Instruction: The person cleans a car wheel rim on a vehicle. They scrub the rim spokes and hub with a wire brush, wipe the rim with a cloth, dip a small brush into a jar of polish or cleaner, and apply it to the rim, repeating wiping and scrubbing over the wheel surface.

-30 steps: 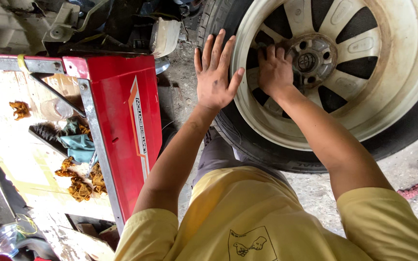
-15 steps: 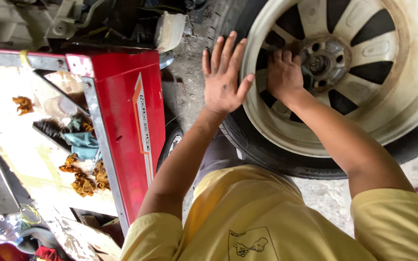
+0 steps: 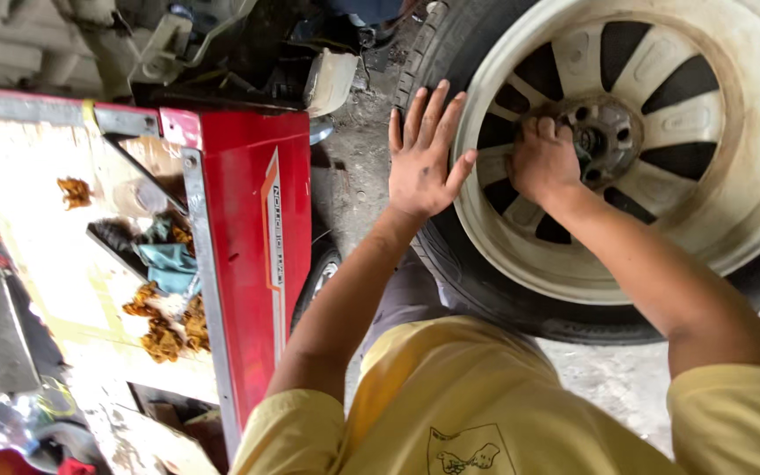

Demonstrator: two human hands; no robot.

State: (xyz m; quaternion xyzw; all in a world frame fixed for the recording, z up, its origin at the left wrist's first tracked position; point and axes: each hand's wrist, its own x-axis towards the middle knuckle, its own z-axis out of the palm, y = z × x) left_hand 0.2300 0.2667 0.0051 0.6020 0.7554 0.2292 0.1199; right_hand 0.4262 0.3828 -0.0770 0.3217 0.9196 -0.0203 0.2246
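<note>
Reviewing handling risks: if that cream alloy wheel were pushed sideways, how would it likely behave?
The wheel looks heavy and stiff: thick metal spokes, full rubber tyre. Upright and round, it would probably roll. The left hand lies flat against it, perhaps steadying it, while the right hand is at the hub.

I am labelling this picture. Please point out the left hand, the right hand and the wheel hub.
left hand (image 3: 421,167), head view, back of the hand
right hand (image 3: 543,163), head view, knuckles
wheel hub (image 3: 604,136), head view, bare metal centre

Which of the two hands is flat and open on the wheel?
The left hand: its fingers are spread flat against the tyre and rim edge. The right hand is curled at the hub in the middle.
</note>
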